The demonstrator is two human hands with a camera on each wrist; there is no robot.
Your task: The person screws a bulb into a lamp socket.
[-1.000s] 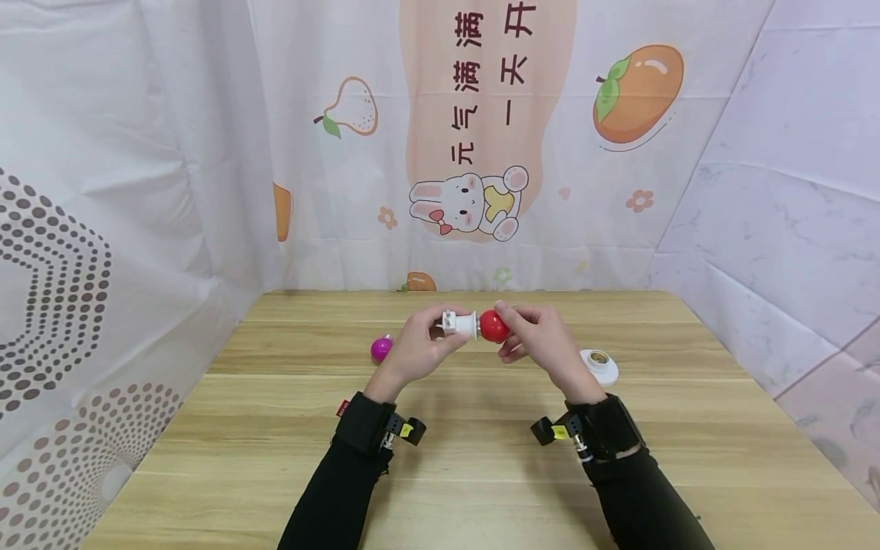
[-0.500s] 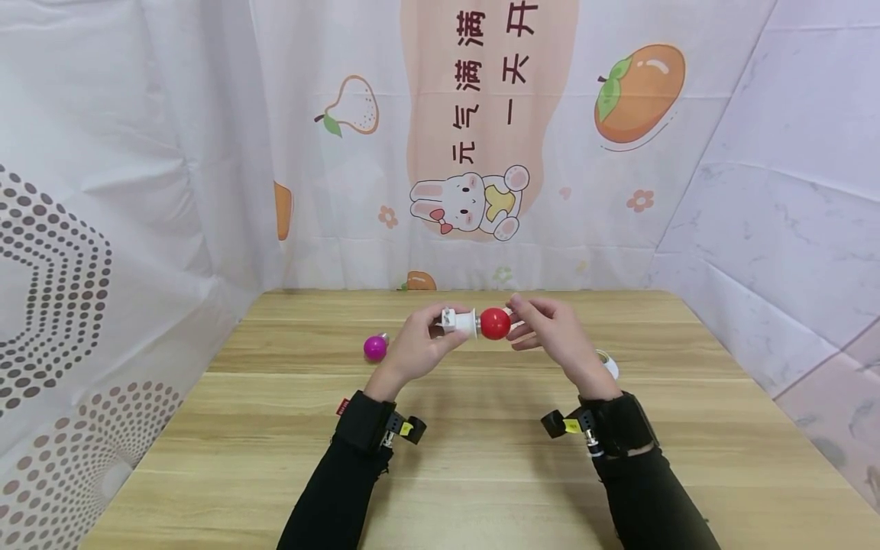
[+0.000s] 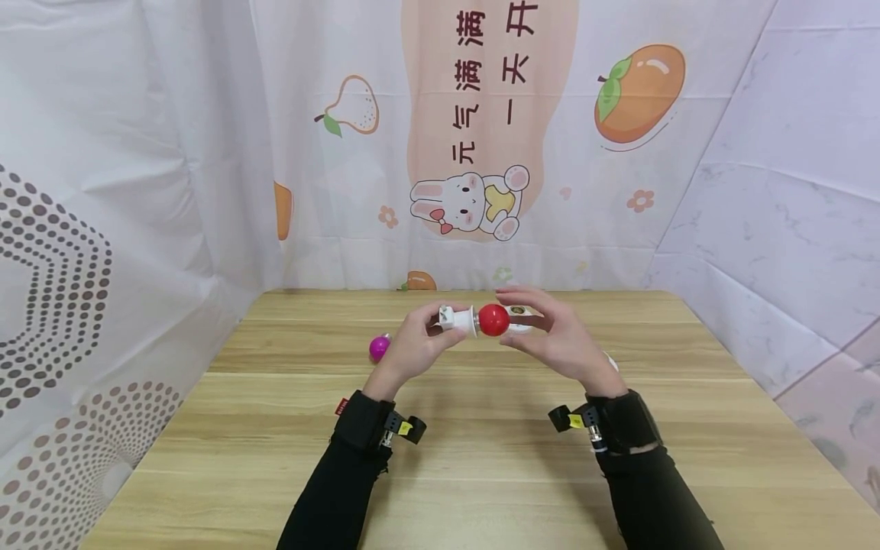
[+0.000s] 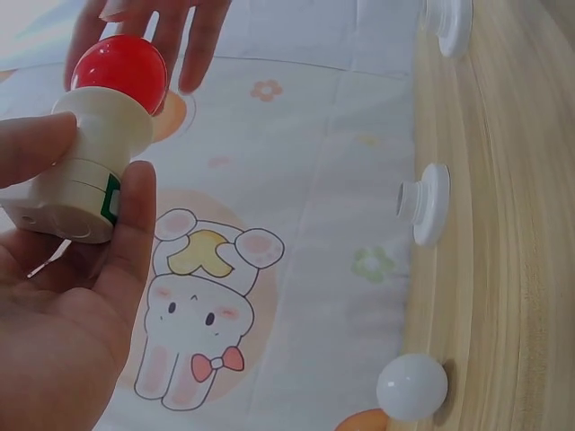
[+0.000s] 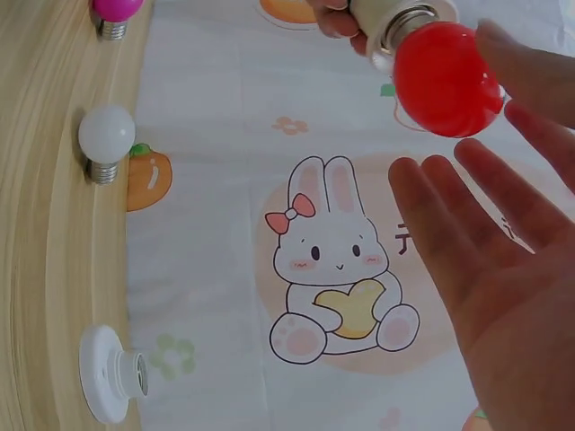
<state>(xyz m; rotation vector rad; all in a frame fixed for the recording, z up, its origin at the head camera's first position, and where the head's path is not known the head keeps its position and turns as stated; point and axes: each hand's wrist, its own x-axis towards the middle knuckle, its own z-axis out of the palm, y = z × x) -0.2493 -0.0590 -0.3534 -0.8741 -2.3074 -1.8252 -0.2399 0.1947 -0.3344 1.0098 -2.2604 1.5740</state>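
My left hand [image 3: 419, 345] grips a white plug-in lamp socket [image 3: 462, 321] above the table, its metal prongs pointing left. A red light bulb [image 3: 493, 320] sits in the socket's mouth on the right. Some of the bulb's metal thread [image 5: 413, 22] shows between glass and socket in the right wrist view. Around the red bulb's far end, my right hand [image 3: 564, 340] has its fingers spread and fairly straight. Its thumb lies close to the glass; whether it touches, I cannot tell.
On the wooden table [image 3: 440, 473], a magenta bulb [image 3: 379, 348] lies left of my left hand. Also there are a white bulb [image 5: 107, 133] and two round white lamp bases, one nearer the middle [image 4: 433, 205], another farther right [image 4: 456, 22]. A printed curtain [image 3: 344, 191] hangs behind.
My right hand has let go of the red bulb, drawn slightly right and spread its fingers around it again. The left hand and socket stay almost in place.
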